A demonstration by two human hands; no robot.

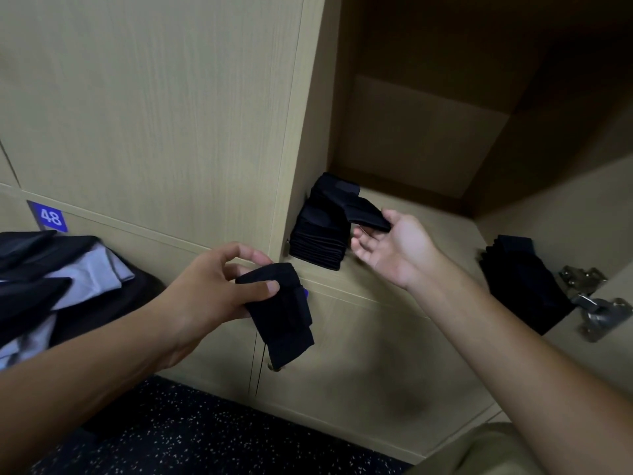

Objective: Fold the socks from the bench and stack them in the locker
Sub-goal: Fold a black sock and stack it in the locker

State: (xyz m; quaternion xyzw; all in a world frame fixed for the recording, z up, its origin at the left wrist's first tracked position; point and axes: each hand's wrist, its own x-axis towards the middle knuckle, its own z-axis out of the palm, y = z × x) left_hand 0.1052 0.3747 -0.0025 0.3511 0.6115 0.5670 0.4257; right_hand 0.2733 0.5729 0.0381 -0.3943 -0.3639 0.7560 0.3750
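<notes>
While left hand (209,289) pinches folded black sock (281,308) (soft knit), flat stack (320,231) shelved.

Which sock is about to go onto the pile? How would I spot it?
Look into the open locker and find the tall black stack by its left wall. The sock juts off the top towards the right hand, tilted and unsettled, unlike the flat ones beneath.

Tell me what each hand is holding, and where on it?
The left hand pinches a folded black sock by its upper end. The right hand is open, fingertips just touching the top sock on the stack.
</notes>
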